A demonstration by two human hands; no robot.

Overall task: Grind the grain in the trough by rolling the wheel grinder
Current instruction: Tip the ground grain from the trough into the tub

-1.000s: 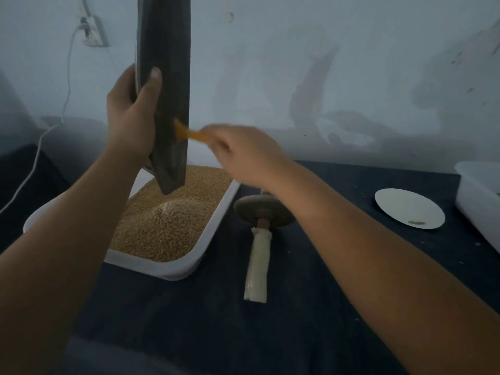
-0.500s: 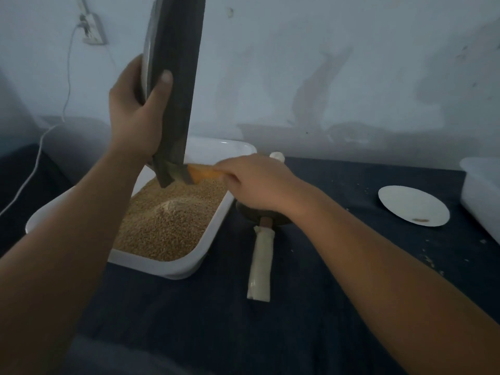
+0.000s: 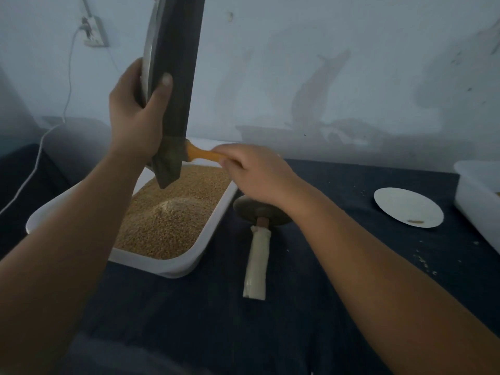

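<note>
The left hand (image 3: pixel 135 115) grips the dark trough (image 3: pixel 173 77), holding it upright over the grain (image 3: pixel 173 212) in a white tray (image 3: pixel 173 266) towards the table's (image 3: pixel 297 320) left edge. The right hand (image 3: pixel 257 174) pinches an orange brush (image 3: pixel 203 154) against the trough's lower end. The wheel grinder (image 3: pixel 255 255) lies just beside the tray's right edge.

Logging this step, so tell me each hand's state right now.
Left hand: closed, gripping the dark trough, held upright over the white tray.
Right hand: closed, pinching an orange tool handle at the trough's lower end.
</note>
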